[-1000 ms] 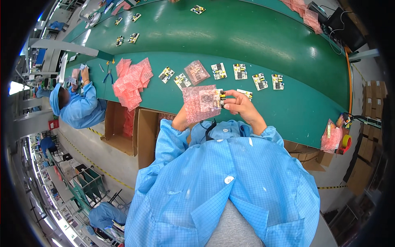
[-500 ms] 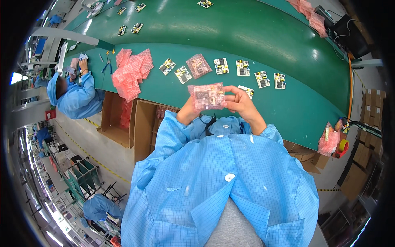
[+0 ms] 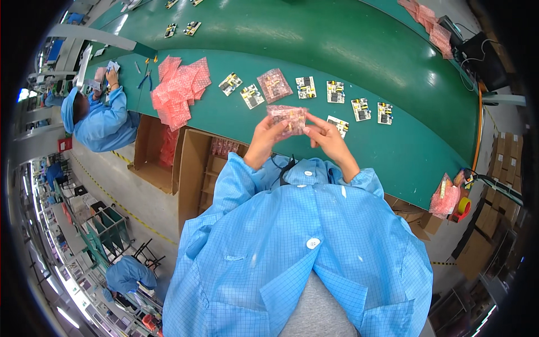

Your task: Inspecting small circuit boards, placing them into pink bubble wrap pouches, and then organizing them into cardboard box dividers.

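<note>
Head view: green conveyor belt (image 3: 359,50) fills the upper half of the frame. Pile of empty pink bubble bags (image 3: 178,90) sits at upper left, open cardboard box (image 3: 205,168) just below the belt edge, left of centre.

Progress, as I read it: one board already bagged, the bagged board (image 3: 274,85) lying flat on the belt in the row. Bare circuit boards (image 3: 336,91) remain either side of it, roughly six, so most of the row is still unbagged.

Current piece: pink bubble bag with a board inside (image 3: 286,116), held in the air just above the belt's near edge, centre frame. Long axis runs left-right across the frame, nearly level. Can't tell which end is the open mouth.

Left hand (image 3: 265,137) is pinched on the bag's left end, right hand (image 3: 324,133) pinched on its right end, fingertips clamped on the plastic.
</note>
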A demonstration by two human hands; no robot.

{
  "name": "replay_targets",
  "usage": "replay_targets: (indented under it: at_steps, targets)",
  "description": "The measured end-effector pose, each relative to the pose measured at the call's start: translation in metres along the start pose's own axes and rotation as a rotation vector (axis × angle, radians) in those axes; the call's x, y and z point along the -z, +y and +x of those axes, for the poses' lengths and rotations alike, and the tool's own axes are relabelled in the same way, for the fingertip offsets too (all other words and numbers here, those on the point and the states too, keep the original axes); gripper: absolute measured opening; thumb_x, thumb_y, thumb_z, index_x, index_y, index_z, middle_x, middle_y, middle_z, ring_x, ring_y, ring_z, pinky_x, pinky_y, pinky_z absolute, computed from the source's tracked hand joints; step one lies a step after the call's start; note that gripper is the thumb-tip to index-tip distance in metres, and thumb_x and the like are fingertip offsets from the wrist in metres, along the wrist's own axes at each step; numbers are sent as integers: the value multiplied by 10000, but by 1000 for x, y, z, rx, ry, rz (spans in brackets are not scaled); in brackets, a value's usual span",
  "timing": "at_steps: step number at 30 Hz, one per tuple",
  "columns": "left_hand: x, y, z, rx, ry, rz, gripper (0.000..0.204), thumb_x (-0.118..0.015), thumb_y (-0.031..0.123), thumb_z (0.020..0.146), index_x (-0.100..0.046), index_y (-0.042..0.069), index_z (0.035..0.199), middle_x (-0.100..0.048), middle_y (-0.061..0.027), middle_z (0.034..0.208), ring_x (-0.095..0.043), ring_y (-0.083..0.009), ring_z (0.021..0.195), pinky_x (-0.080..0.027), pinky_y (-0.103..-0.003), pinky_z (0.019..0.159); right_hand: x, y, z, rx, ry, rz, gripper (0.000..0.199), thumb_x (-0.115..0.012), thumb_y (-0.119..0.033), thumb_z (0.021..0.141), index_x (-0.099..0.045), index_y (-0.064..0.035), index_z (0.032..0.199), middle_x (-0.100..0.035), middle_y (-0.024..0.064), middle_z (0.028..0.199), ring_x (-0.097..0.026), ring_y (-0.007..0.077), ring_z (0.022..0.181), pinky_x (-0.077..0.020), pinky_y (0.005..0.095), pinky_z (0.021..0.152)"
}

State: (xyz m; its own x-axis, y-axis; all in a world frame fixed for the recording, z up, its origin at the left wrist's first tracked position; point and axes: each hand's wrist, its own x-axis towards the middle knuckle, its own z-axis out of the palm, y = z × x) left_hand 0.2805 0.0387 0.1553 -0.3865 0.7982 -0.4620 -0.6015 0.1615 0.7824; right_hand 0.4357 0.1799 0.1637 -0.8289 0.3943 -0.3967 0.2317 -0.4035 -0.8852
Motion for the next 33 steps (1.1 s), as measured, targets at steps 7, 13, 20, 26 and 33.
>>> replay_targets:
  at_steps: [7, 13, 20, 26, 33]
  targets:
    - [22, -41, 18, 50, 101, -354, 357, -572, 168, 985, -478, 46, 1307, -593, -90, 1270, -603, -237, 1138, -505, -406, 975, -7, 21, 17, 118, 79, -420, 533, -729, -43, 823, -528, -50, 1316, -669, 20, 883, -488, 38, 629, -400, 216, 562]
    - [28, -54, 27, 49, 138, -345, 379, -573, 130, 978, -432, 81, 1325, -574, -77, 1282, -602, -236, 1136, -514, -415, 964, 45, 63, 69, 31, -118, -348, 331, -726, -80, 829, -610, -24, 1133, -686, 52, 921, -596, 103, 708, -487, 273, 631]
    - [70, -104, 66, 67, 272, -254, 388, -623, 172, 956, -472, 87, 1304, -625, -49, 1154, -632, -180, 994, -528, -316, 762, 20, 120, 98, -122, 74, -190, 525, -682, -172, 882, -454, -8, 1326, -571, 175, 1276, -582, 258, 1136, -478, 351, 938]
    - [144, -114, 63, 13, 766, 275, 451, -718, 221, 865, -523, 9, 1212, -580, -145, 1170, -606, -238, 1007, -513, -356, 833, 40, 100, 130, 419, 642, -905, 620, -743, -215, 794, -460, 36, 1285, -526, 233, 1219, -519, 387, 1134, -425, 442, 986]
    - [211, -15, 104, -473, 797, 1170, 500, -674, 120, 780, -543, 96, 1262, -296, -286, 1489, -280, -459, 1356, -240, -503, 1136, 34, 88, 172, 99, 610, -971, 762, -781, -294, 783, -402, 68, 1336, -499, 261, 1248, -484, 425, 1173, -395, 469, 1013]
